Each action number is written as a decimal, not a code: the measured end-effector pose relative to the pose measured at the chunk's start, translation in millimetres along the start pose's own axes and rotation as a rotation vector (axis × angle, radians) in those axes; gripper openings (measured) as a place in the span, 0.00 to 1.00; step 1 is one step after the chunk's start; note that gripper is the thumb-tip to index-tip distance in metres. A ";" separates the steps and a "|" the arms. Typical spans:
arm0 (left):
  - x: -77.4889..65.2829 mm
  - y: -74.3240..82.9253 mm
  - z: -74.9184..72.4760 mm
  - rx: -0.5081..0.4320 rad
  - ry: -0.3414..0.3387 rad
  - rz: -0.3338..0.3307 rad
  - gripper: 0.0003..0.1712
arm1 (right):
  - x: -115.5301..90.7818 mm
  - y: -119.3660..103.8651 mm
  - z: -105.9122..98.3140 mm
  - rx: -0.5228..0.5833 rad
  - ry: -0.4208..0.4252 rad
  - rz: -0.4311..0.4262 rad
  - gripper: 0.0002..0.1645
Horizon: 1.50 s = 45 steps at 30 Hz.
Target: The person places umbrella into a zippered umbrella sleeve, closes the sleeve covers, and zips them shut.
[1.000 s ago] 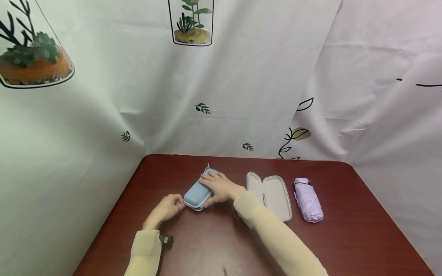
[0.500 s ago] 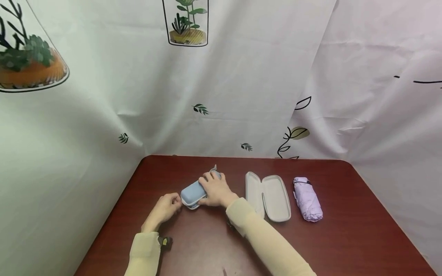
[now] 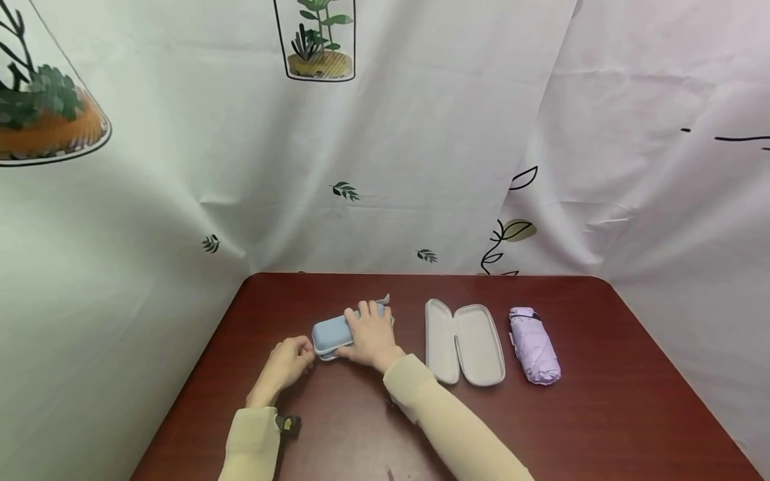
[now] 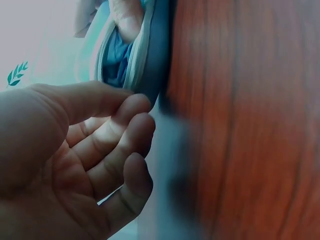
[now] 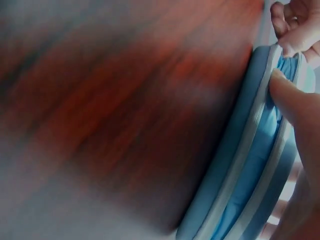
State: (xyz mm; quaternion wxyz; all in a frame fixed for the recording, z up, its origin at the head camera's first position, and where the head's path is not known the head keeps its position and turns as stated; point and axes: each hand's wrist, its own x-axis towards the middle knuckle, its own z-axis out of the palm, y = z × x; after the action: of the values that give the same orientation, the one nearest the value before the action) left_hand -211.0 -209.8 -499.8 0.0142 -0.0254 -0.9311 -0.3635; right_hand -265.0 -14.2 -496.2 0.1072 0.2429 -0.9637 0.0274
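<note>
A light blue zip case (image 3: 333, 333) lies on the table at the left, its two halves parted along pale zipper edges. Bunched blue fabric (image 5: 266, 131) shows in that gap. My right hand (image 3: 371, 336) grips the case from above, fingers over the top and thumb at the gap. At the near left corner, my left hand (image 3: 288, 363) pinches the case's edge between thumb and curled forefinger. In the left wrist view the left fingertips (image 4: 136, 107) meet right at the rim; whether a zipper pull is between them I cannot tell.
An open white hard case (image 3: 480, 345) lies right of the blue one, with a folded lilac umbrella (image 3: 535, 347) beyond it. All rest on a red-brown table (image 3: 601, 414). Printed white cloth (image 3: 385, 133) hangs behind and at both sides.
My right hand has turned the blue case clockwise, so it lies more sideways, and moved slightly left. My left hand has stayed at its near corner.
</note>
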 end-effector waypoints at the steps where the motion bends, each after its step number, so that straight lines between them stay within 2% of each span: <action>1: -0.1 0.4 -0.1 0.007 0.007 0.002 0.07 | -0.5 -1.5 -1.2 0.004 0.008 0.010 0.44; 9: -6.7 6.2 -1.9 0.028 -0.045 -0.023 0.08 | -8.6 -5.9 2.4 -0.018 0.028 0.044 0.47; 14: -3.4 7.1 -0.8 0.006 -0.009 -0.037 0.07 | -5.4 -1.6 3.7 -0.014 0.013 0.012 0.46; 20: -1.5 7.3 0.5 -0.003 0.024 -0.038 0.06 | -0.7 14.4 -13.2 0.014 -0.115 -0.122 0.43; 24: -1.5 6.5 -1.6 0.013 0.033 -0.039 0.06 | 2.3 30.5 -26.2 0.108 -0.218 -0.196 0.42; 28: -0.9 4.2 -2.3 0.020 0.033 -0.038 0.06 | 3.5 43.8 -29.9 0.213 -0.280 -0.219 0.43; 33: -0.5 1.2 -0.6 0.015 0.042 -0.054 0.06 | 3.0 49.3 -26.5 0.243 -0.247 -0.232 0.40; 39: 1.1 1.3 0.1 0.019 0.050 -0.071 0.07 | 2.0 49.2 -22.5 0.247 -0.192 -0.208 0.39; 45: 2.3 1.1 -2.0 0.077 0.039 -0.062 0.06 | 1.3 46.5 -22.8 0.264 -0.194 -0.185 0.38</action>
State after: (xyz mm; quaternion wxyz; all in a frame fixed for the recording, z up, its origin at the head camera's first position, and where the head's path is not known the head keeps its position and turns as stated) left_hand -213.2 -210.2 -497.5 0.0220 0.0112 -0.9444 -0.3279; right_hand -283.7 28.5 -473.7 -0.0167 0.3441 -0.9311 0.1200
